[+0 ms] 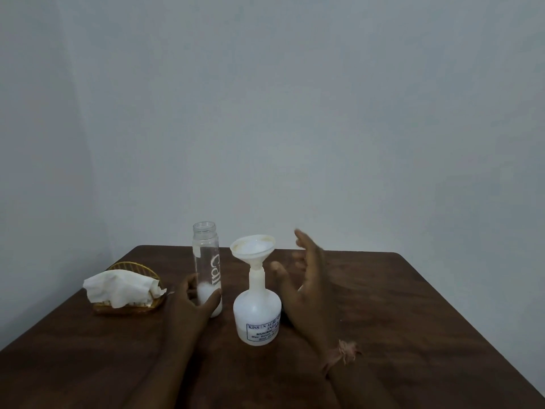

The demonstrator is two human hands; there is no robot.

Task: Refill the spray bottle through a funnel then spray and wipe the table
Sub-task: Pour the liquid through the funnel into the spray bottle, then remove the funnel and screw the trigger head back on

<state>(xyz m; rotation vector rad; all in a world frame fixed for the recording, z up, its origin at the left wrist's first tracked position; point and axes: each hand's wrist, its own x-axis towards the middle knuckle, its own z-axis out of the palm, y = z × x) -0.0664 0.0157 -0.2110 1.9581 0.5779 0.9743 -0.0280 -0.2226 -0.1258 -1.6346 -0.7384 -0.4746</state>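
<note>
Your left hand (194, 299) wraps the base of the clear bottle (206, 267), which stands upright on the brown surface (413, 320), uncapped, with only a little white liquid left at its foot. Just to its right stands the spray bottle (256, 314), also upright, its long axis vertical, its head off and a white funnel (253, 249) seated in its neck. White liquid sits in the funnel's bowl and low in the bottle's body, so by the look of things the pour is done or nearly done.

Your right hand (306, 284) hangs open just beside the spray bottle, on its right, palm turned toward it, blurred with motion. Its fingers (303, 240) are spread and released; they hold nothing, and the thumb stands near the bottle's shoulder without clearly touching it. The funnel lies up and to the left of those fingers, close by.

That is the relation the coming move turns on: the right hand is the nearer one to both funnel and spray bottle, while the left is taken up with the clear bottle. Lifting the funnel straight up along the neck's axis would likely keep the light bottle from tipping.

Well to the left, tissues (121, 286) spill from a small wicker holder (129, 307), waiting for the wipe. No spray head shows anywhere in view.
</note>
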